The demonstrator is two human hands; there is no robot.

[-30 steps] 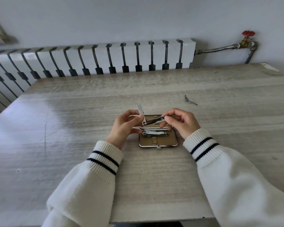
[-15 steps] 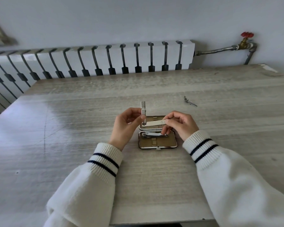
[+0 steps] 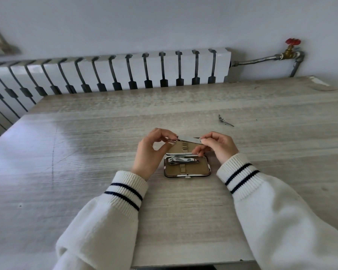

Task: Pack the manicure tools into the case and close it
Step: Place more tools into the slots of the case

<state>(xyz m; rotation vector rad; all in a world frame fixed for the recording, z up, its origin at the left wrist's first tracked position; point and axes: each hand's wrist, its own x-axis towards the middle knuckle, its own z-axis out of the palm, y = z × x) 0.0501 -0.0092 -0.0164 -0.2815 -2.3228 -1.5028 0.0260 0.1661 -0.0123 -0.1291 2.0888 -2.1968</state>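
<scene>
Case [image 3: 187, 171] is open on the wooden table [image 3: 105, 143] right in front of me, with both halves lined in tan. The near half holds one chunky nail clipper [image 3: 183, 160], tucked in along its far edge and lying sideways. Just below that, a bare little elastic strap [image 3: 182, 169] sits in the middle of the lining. The far half shows a row of small loops [image 3: 184, 147] against the lining, but my hands cover its corners, so I can't speak for what's there. I'm holding a slim flat metal tool [image 3: 189, 139], which looks like a file, just above that far half, roughly level and running left to right. My left hand [image 3: 150, 152] pinches its left end between thumb and forefinger. There's some small shiny bit right at those fingertips, and honestly I can't tell what it is. My right hand [image 3: 220, 145] pinches the right end the same way, with its lower fingers down by the hinge edge of the case. One more small metal tool [image 3: 225, 121] lies out on the table, well apart from the case, off to the far right. Behind the table are a white radiator [image 3: 125, 71] and a pipe [image 3: 258, 60] with a red valve [image 3: 292, 42].
</scene>
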